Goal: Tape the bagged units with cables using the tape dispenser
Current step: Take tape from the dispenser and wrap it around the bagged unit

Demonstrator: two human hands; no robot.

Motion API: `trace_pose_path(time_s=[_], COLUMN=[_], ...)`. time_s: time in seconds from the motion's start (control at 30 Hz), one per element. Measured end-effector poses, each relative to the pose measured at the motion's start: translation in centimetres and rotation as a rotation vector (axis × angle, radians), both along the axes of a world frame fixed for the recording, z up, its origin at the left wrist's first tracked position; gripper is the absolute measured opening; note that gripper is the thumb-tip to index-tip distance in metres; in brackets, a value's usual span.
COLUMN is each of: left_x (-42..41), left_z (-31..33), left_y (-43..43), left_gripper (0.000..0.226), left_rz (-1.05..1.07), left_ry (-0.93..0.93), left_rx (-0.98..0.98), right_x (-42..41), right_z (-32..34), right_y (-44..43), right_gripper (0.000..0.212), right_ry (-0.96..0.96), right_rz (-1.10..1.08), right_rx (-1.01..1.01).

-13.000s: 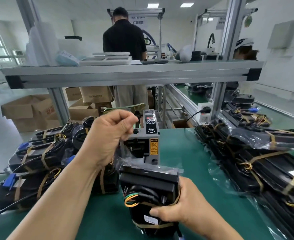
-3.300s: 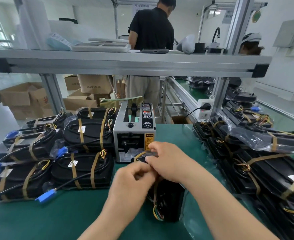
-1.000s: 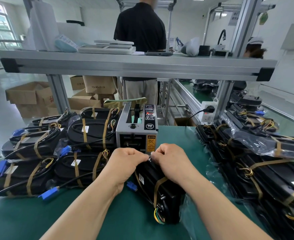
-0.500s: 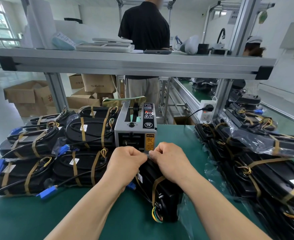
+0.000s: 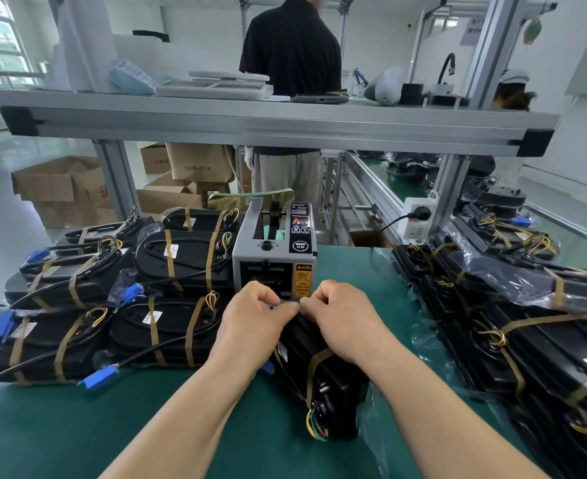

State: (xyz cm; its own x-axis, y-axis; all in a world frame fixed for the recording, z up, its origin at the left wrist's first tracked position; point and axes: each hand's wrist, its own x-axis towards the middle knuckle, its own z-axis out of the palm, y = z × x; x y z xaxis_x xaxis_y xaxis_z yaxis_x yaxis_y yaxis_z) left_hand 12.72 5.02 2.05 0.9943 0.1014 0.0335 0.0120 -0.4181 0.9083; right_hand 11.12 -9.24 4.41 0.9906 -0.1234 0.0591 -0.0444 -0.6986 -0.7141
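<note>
The green bench [image 5: 77, 426] carries a tape dispenser [image 5: 274, 261] at twelve o'clock, taped bagged units [image 5: 167, 333] piled at nine o'clock, more units [image 5: 544, 347] heaped at three, and a single unit [image 5: 337, 385] at centre.

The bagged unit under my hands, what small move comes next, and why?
Probably press the pinched piece down onto the far end of the bagged unit: left hand and right hand both pinch there, before the tape dispenser, and only one tape band shows.
</note>
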Motion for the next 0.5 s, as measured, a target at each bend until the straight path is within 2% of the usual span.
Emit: trace_pose_path(time_s=[0.1, 0.27, 0.33, 0.43, 0.5], left_x=[0.4, 0.1, -0.1, -0.7, -1.1], left_z=[-0.1, -0.8, -0.9, -1.3, -1.8], left_y=[0.5, 0.9, 1.1, 1.8, 2.8], left_gripper=[0.011, 0.009, 0.008, 0.008, 0.009], left_rz=[-0.003, -0.06, -0.087, -0.043, 0.069], left_ry=[0.007, -0.026, -0.029, -0.049, -0.076], left_rx=[-0.094, -0.133, -0.146, -0.24, -0.308], right_x=[-0.2, -0.4, -0.8, -1.2, -1.0], right_z=[-0.1, 0.1, 0.2, 0.7, 0.9], right_y=[0.0, 0.4, 0.6, 0.6, 0.1], right_gripper=[0.028, 0.022, 0.035, 0.076, 0.068], right_ry=[-0.003, -0.017, 0.006, 0.107, 0.151], right_rz=[0.011, 0.019, 0.059, 0.117, 0.124], right_rx=[0.013, -0.062, -0.119, -0.26, -0.247])
